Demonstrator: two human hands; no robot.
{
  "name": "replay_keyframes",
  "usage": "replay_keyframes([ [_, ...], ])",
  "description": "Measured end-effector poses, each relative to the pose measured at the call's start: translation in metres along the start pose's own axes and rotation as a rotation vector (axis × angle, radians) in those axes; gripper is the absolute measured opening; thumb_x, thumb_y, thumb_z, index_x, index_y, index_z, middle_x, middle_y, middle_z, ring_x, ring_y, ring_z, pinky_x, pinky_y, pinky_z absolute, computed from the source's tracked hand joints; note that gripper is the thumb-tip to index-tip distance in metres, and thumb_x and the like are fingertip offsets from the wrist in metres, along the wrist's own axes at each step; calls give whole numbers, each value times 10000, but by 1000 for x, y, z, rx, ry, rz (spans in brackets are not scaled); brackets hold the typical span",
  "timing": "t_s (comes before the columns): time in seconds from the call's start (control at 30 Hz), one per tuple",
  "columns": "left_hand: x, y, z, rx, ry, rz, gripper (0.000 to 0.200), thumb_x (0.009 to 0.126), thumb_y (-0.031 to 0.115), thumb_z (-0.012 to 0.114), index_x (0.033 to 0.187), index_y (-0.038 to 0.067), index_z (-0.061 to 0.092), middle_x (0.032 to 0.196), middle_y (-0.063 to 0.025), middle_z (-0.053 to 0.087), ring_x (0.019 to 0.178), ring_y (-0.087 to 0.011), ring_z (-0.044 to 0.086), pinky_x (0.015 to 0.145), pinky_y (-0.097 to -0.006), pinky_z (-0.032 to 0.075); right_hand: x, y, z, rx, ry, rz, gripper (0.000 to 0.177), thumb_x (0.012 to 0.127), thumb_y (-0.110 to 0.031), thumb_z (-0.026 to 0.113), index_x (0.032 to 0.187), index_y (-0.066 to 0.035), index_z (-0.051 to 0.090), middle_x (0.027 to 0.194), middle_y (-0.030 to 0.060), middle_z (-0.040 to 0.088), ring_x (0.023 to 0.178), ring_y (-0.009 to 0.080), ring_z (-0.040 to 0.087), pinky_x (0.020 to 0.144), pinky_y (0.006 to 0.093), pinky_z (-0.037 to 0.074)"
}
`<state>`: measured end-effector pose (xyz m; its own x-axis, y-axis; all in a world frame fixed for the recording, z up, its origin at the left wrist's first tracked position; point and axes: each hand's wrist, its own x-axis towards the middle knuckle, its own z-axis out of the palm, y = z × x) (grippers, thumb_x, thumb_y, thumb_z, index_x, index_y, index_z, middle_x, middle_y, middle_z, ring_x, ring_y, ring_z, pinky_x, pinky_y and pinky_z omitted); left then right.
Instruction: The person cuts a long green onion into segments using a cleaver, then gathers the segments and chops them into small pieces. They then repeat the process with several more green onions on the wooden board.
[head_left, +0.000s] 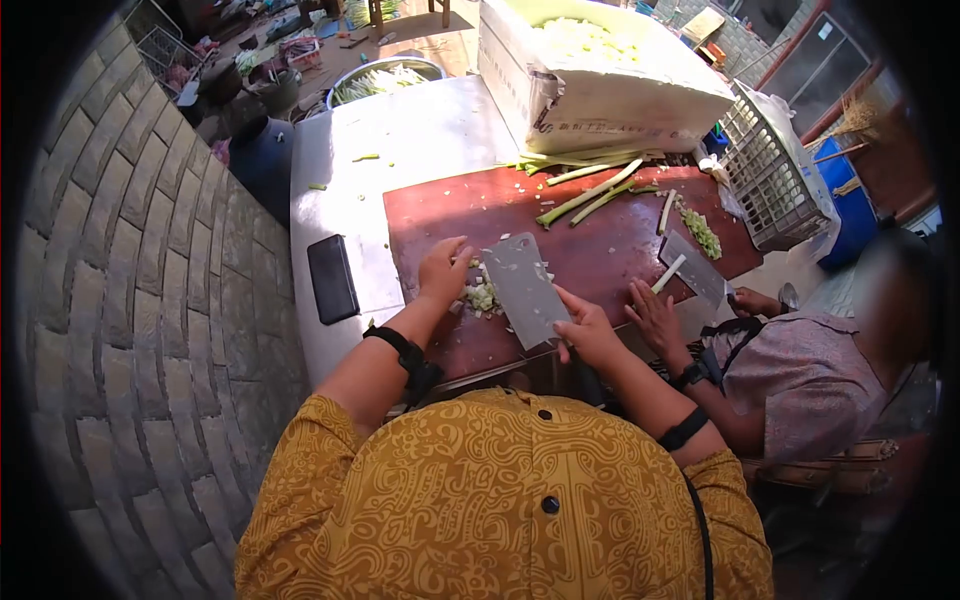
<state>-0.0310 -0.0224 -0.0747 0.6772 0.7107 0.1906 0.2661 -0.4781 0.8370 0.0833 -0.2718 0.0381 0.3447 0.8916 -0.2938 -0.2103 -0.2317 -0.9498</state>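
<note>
On the red board [590, 262], my right hand [588, 328] grips a wide cleaver [522, 290] near its lower right edge. The blade lies tilted over the board. A small pile of chopped pale green pieces [484, 295] sits just left of the blade, partly covered by it. My left hand [446, 270] is beside that pile, fingers bent toward the blade; whether it holds any pieces is too small to tell. Long green stalks [590, 195] lie across the back of the board.
To the right, a co-worker [825, 370] holds another cleaver [697, 268] by a pale stalk [668, 274]. A black phone [333, 279] lies at the left. Behind stand a large white box [610, 110] and a grey crate [770, 170]. A brick wall [150, 330] runs along the left.
</note>
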Motion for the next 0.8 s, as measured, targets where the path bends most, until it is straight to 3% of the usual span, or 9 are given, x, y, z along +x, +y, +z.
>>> replay_keyframes([
  [0.07,5,4,9,-544,-84,-336,366,911,295,585,1200,70,581,1175,-111,599,1026,-262,590,864,-425,474,2,-3,-2,31,-31,14,637,820,77,463,1431,-17,313,1070,127,601,536,128,552,441,238,474],
  [0.17,-1,68,-9,-1157,-164,-700,389,920,331,583,1182,44,572,1099,-101,627,1013,-221,596,867,-395,491,0,-4,-6,80,-84,52,631,817,86,464,1425,-14,326,1067,121,605,539,127,551,439,237,474],
  [0.27,-7,91,-17,-1408,-374,-666,397,907,332,599,1175,41,565,1096,-110,627,990,-235,608,897,-390,487,1,-2,-5,98,-112,93,628,817,89,475,1420,-13,335,1059,115,610,534,128,551,439,234,474],
  [0.4,-4,65,-2,-1450,-454,-566,309,952,239,525,1151,6,564,1080,-125,636,989,-242,615,908,-414,483,5,-3,-5,85,-86,69,627,831,77,486,1428,-12,317,1119,110,585,570,122,552,441,235,478],
  [0.5,-3,55,11,-1455,-318,-571,262,966,185,487,1130,-3,566,1076,-128,638,984,-244,618,907,-414,486,14,4,-6,74,-84,24,631,830,79,483,1430,-1,302,1138,109,575,592,120,553,442,237,478],
  [0.6,-5,56,19,-1459,-242,-665,247,968,180,483,1115,2,569,1079,-123,638,988,-249,617,899,-414,491,20,0,2,86,-25,0,633,825,80,481,1427,12,297,1145,115,569,605,120,557,442,243,478],
  [0.8,-25,62,32,-1384,-324,-694,188,955,188,521,1045,37,588,954,-70,644,884,-199,629,834,-356,516,49,0,-2,42,149,-81,628,818,73,487,1419,13,315,1061,113,604,543,128,558,437,245,473],
])
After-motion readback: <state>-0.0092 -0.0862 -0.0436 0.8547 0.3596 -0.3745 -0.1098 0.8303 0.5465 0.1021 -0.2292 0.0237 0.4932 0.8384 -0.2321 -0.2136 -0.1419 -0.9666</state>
